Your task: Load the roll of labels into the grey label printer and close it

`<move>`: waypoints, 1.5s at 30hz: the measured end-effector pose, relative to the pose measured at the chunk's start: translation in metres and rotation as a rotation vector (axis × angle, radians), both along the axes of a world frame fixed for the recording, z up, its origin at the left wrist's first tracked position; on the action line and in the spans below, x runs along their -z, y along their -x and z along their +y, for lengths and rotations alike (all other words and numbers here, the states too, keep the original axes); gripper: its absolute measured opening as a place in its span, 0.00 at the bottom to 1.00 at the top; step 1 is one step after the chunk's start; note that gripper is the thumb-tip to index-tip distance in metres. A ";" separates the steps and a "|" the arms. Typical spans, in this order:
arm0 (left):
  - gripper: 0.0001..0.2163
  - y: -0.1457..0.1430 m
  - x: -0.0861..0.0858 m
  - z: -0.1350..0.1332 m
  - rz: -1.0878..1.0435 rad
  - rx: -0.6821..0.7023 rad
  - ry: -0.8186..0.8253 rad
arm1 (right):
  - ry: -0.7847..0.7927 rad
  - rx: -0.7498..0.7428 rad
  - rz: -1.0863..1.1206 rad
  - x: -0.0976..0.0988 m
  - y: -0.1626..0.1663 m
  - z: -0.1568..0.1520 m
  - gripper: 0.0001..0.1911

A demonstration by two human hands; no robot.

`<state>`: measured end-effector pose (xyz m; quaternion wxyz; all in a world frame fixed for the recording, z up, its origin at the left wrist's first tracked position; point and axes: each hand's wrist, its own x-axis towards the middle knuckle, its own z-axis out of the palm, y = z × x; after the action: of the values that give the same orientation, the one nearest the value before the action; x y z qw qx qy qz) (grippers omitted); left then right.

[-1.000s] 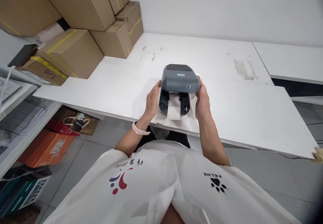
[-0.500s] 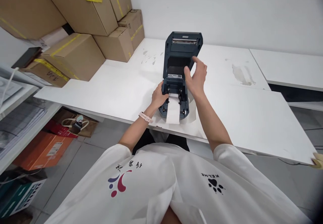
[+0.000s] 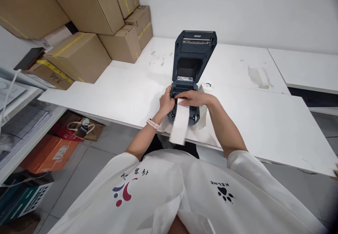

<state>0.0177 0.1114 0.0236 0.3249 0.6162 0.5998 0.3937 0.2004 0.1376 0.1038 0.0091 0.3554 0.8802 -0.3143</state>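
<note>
A dark label printer (image 3: 194, 59) stands on the white table with its lid raised. My left hand (image 3: 166, 103) is closed around the left side of its base, the thumb reaching over the inner edge. Across the open base lies my right hand (image 3: 194, 97), its fingers closed at the upper end of a white paper strip (image 3: 180, 125). From there the strip runs down over the printer's front and past the table edge. My right hand hides part of the inside of the printer. Just behind my right wrist sits a white paper roll (image 3: 207, 87).
Cardboard boxes (image 3: 79, 56) with yellow tape are stacked at the back left, against the wall. Below the white table (image 3: 253, 121), on the left, stand an orange box (image 3: 50, 153) and a shelf (image 3: 26, 121) with papers. A torn patch marks the tabletop at right.
My right hand has come down from beside the raised lid into the printer's base. The paper strip now extends farther out over the front and slants left. My left hand stays on the base.
</note>
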 end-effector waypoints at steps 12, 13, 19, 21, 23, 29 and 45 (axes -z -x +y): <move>0.36 0.000 0.003 0.000 -0.044 -0.014 -0.013 | 0.071 0.862 0.783 0.073 -0.187 -0.104 0.22; 0.36 0.000 0.003 0.000 -0.057 -0.010 -0.022 | 0.101 0.909 0.774 0.083 -0.186 -0.100 0.23; 0.37 0.001 0.005 0.001 -0.089 -0.009 -0.014 | 0.152 0.913 0.817 0.114 -0.161 -0.065 0.26; 0.37 0.001 0.004 0.001 -0.083 -0.009 -0.014 | 0.131 0.886 0.798 0.109 -0.163 -0.055 0.28; 0.37 0.001 0.003 0.000 -0.070 -0.007 -0.009 | 0.073 0.878 0.792 0.099 -0.168 -0.041 0.32; 0.38 0.000 0.002 0.000 -0.084 -0.015 0.001 | 0.071 0.765 0.621 0.081 -0.156 0.034 0.47; 0.37 -0.001 -0.002 -0.003 -0.054 -0.022 0.001 | -0.176 0.377 0.345 -0.015 -0.041 0.017 0.39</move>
<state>0.0183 0.1081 0.0260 0.3369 0.5984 0.5979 0.4134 0.2416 0.1544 0.1191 -0.2308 0.4534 0.8111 -0.2886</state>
